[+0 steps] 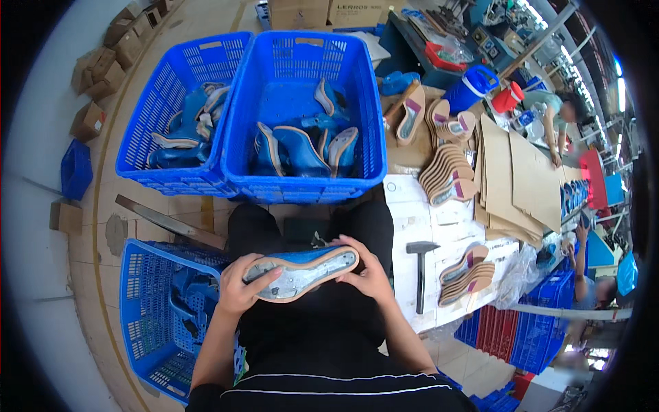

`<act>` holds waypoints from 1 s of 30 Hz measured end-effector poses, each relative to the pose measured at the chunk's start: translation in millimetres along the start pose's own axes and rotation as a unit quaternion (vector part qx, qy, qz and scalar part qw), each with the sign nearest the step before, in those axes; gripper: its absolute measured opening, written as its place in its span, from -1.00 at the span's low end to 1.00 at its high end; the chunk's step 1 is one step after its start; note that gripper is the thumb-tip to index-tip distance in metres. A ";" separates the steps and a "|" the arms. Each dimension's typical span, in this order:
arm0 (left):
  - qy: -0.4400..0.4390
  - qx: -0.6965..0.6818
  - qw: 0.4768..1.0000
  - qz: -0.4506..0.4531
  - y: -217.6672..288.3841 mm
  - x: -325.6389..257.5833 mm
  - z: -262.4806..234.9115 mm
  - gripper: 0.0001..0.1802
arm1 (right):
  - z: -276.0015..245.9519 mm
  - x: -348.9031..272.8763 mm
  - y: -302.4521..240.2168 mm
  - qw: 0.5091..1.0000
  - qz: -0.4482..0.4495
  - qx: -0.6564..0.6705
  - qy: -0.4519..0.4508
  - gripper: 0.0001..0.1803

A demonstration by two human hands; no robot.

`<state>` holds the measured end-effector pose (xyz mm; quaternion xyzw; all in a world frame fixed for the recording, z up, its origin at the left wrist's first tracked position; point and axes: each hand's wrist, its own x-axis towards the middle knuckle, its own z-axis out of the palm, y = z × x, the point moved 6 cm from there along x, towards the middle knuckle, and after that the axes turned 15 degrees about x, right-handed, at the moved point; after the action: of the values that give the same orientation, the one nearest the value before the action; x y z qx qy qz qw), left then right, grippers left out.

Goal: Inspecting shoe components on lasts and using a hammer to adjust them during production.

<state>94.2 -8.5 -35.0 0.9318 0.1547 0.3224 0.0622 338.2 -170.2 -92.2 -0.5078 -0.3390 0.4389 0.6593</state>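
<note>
Across my lap I hold a blue shoe last (pixel 302 278) with its sole side turned up. A tan insole edge runs around its greyish, marked bottom. My left hand (pixel 240 285) grips the wider end, thumb lying on the bottom face. My right hand (pixel 371 272) is wrapped round the narrower end, with the thumb near the lower rim. A small dark scrap shows by the right fingertips; I cannot make out what it is. To the right, a hammer (pixel 421 271) lies on the white-covered table (pixel 405 213), beside a stack of insoles (pixel 467 276).
Two blue crates (pixel 305 182) with blue lasts stand ahead; another blue crate (pixel 137 329) sits at my left. More insoles (pixel 446 175) and cardboard sheets (pixel 528 178) lie on the table. A wooden bar (pixel 168 221) crosses the left side. Other people work at the far right.
</note>
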 end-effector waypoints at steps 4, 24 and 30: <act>-0.059 0.020 0.998 0.031 6.3 15.2 -20.3 -0.36 | -14.3 -10.3 20.6 0.999 -0.003 -0.017 0.037 -0.09; 0.120 -0.689 0.496 -0.514 2.6 38.2 55.7 -0.63 | 37.6 -61.0 18.4 0.951 0.307 0.019 0.002 -0.08; 0.141 -0.663 0.476 -0.561 -4.0 36.3 62.9 -0.70 | 88.0 -22.7 -49.4 0.987 0.091 -0.046 -0.124 0.20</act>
<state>159.2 6.2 -64.1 0.2698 0.3915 0.3526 0.8060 262.5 -163.3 -22.0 -0.5083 -0.3900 0.5405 0.5453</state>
